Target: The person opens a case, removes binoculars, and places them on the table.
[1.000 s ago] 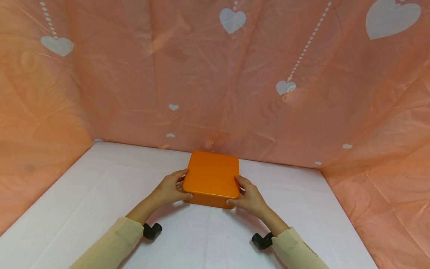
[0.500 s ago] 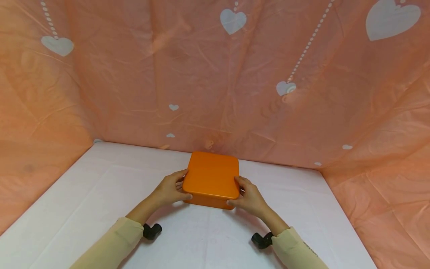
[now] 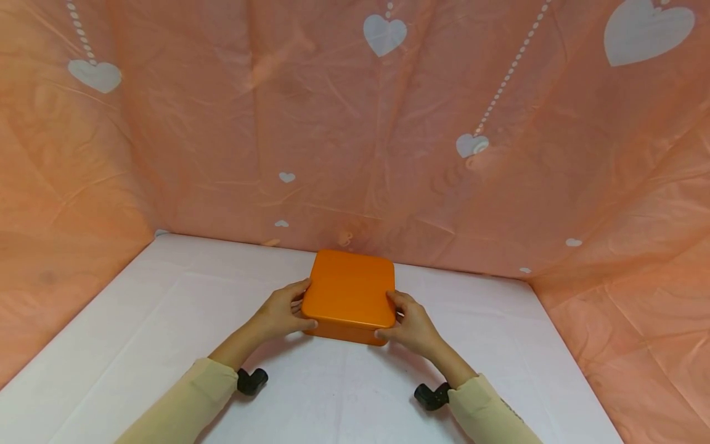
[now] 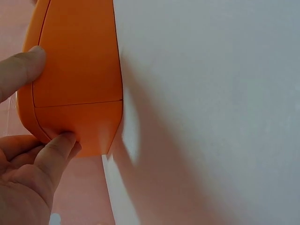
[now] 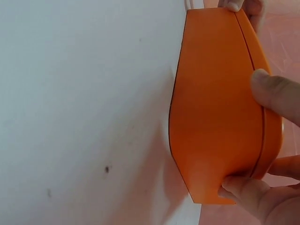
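Note:
An orange square box (image 3: 349, 290) with rounded corners and a fitted lid sits on the white tabletop near its back edge. My left hand (image 3: 279, 313) grips the box's near left corner, thumb on the front face and fingers along the left side. At the near right corner my right hand (image 3: 413, 327) holds it the same way. In the left wrist view the left thumb (image 4: 35, 65) lies at the lid seam of the box (image 4: 79, 61). The right wrist view has the right thumb (image 5: 262, 84) across that seam too. What the box contains is hidden.
A white cloth (image 3: 344, 394) covers the table. Peach curtains (image 3: 333, 123) with white hearts hang behind it and along both sides. Black angled pieces (image 3: 252, 382) stick out at both wrists beside the sleeves.

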`<state>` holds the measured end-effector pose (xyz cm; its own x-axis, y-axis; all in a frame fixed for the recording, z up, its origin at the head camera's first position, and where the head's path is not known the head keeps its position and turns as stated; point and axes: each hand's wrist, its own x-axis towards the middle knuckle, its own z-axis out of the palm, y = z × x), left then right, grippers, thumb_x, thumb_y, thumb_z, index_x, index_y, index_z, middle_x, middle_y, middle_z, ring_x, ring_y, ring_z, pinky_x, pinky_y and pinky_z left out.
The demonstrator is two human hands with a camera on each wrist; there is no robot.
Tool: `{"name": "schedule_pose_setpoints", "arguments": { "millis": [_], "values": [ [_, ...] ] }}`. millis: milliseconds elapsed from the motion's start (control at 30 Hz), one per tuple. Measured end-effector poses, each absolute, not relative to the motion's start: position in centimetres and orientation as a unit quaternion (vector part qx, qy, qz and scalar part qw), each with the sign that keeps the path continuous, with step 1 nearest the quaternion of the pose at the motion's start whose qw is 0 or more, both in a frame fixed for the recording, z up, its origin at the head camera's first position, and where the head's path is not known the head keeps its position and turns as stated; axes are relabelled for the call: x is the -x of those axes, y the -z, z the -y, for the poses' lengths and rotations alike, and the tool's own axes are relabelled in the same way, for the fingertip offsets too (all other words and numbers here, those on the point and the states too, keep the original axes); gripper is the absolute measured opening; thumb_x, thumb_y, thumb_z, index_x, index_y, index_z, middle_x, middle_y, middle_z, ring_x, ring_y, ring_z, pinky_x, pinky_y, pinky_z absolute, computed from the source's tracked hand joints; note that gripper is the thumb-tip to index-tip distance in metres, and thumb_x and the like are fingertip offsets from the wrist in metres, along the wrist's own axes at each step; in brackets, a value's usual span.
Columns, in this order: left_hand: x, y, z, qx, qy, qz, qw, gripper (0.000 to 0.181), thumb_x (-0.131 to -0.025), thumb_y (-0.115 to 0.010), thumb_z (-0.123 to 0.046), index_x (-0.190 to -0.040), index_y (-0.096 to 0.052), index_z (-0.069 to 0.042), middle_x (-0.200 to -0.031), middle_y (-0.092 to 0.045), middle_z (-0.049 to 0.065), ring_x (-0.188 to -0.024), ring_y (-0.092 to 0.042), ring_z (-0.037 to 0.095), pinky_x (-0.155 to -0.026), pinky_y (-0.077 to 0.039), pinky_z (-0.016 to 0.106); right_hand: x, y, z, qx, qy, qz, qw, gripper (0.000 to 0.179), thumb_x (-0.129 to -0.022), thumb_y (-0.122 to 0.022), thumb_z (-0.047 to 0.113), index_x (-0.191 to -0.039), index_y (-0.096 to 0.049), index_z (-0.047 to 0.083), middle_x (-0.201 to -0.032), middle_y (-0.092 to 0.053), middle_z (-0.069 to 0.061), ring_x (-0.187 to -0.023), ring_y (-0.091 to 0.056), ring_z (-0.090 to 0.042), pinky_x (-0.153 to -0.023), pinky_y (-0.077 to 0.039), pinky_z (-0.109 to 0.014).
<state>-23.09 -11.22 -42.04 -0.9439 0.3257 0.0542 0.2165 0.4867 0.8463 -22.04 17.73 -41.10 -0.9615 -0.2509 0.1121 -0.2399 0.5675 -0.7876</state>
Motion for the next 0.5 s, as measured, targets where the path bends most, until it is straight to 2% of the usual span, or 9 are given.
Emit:
{"name": "schedule_pose_setpoints", "arguments": {
  "millis": [500],
  "values": [
    [23.11,42.06,11.14,-0.170,-0.487,-0.855,0.049,0.091,-0.076,-0.081,-0.007,-0.147,-0.027,0.009,-0.153,-0.029,0.027,-0.134,-0.043,0.042,-0.103,-0.045,0.043,22.30,41.35,-17.92,0.134,0.458,-0.879,0.010,0.085,-0.066,-0.086,0.004,-0.139,-0.045,-0.008,-0.143,-0.045,-0.024,-0.125,-0.054,-0.038,-0.098,-0.049,-0.044]
  ]
}}
